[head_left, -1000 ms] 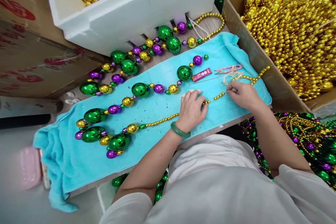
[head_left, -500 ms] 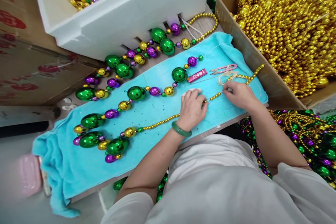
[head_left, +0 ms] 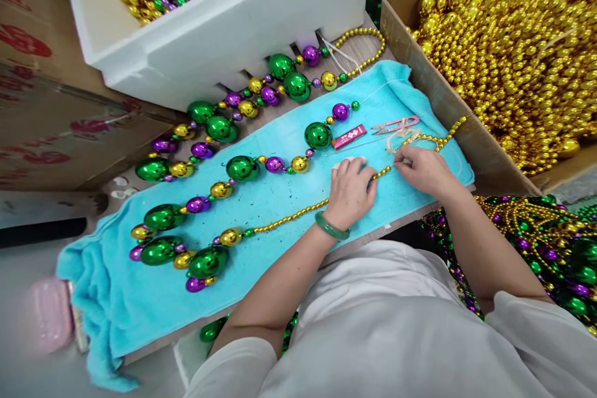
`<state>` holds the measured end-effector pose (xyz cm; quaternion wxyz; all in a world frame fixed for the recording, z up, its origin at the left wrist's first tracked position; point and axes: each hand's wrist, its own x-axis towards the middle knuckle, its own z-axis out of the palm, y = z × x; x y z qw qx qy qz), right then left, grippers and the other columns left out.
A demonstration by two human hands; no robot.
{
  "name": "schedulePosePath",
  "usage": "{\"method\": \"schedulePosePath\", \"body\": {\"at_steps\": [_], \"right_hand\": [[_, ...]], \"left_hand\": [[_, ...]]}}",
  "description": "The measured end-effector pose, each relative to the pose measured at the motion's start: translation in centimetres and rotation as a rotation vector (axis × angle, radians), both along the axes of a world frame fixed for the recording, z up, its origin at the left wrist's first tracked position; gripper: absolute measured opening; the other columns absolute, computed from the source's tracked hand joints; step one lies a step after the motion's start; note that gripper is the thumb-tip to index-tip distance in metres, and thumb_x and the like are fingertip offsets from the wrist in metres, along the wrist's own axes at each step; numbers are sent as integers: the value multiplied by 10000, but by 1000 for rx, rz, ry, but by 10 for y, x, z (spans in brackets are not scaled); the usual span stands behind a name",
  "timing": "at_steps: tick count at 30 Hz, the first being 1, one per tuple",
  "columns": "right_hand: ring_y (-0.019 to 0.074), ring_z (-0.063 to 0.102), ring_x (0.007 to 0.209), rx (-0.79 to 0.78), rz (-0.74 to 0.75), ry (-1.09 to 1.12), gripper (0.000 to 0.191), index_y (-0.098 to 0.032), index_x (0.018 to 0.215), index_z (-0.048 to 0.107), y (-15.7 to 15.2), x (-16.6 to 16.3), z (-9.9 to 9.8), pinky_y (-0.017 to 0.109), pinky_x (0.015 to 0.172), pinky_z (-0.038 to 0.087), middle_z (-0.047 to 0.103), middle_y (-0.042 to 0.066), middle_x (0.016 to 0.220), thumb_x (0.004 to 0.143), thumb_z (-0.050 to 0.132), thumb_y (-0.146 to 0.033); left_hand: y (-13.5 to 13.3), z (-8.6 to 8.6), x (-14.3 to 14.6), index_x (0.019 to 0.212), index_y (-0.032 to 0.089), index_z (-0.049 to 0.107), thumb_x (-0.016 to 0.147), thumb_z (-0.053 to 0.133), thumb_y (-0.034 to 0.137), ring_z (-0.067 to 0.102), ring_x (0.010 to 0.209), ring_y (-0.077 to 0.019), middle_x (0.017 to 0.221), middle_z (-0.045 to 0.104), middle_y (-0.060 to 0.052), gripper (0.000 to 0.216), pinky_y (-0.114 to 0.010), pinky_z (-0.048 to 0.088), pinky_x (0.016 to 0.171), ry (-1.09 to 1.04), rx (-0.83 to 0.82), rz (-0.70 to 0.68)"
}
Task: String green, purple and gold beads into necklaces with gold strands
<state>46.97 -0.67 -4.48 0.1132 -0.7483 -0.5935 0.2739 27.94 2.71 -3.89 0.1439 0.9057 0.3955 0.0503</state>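
Note:
My left hand (head_left: 352, 191), with a green bangle (head_left: 332, 226) at the wrist, pinches a strand of small gold beads (head_left: 291, 217) between thumb and fingers on the blue towel (head_left: 275, 261). Just to its right, my right hand (head_left: 423, 168) is closed on the thread at the strand's end; its fingertips partly hide the grip. A short run of gold beads shows between the hands. The strand joins a necklace of large green beads (head_left: 162, 250), purple and gold ones. Above my right hand lie pink thread snips (head_left: 396, 125), a needle and a small pink packet (head_left: 349, 136).
Behind the towel lies another beaded necklace (head_left: 221, 128) beside a white foam box (head_left: 233, 18) of loose beads. A cardboard box (head_left: 466, 130) full of gold beads stands at the right. Bead strands (head_left: 527, 242) hang or lie below it. A pink container (head_left: 52, 316) is at lower left.
My left hand has slid a little to the right along the gold strand, closer to my right hand. My right hand stays nearly in place.

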Motion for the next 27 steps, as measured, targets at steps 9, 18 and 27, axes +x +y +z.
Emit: {"method": "schedulePosePath", "body": {"at_steps": [9, 18, 27], "right_hand": [[186, 590, 780, -11, -1, -12, 204, -238, 902, 652, 0, 0, 1, 259, 611, 341, 697, 21, 906, 829, 469, -291], [191, 586, 742, -49, 1, 16, 199, -232, 879, 640, -5, 5, 2, 266, 623, 358, 682, 26, 839, 801, 482, -323], [194, 575, 651, -115, -167, -78, 288, -266, 883, 665, -7, 21, -14, 300, 592, 392, 641, 11, 693, 678, 551, -433]], "left_hand": [[2, 1, 6, 1068, 219, 595, 869, 510, 356, 462, 1095, -287, 1197, 560, -87, 256, -445, 378, 894, 2, -4, -2], [7, 25, -39, 1118, 205, 598, 892, 491, 371, 464, 1147, -269, 1228, 551, -98, 300, -432, 354, 964, -43, 1, 96], [6, 48, -218, 988, 209, 637, 804, 502, 177, 503, 1088, -253, 1144, 579, -71, 231, -444, 385, 929, 235, -85, 389]]}}
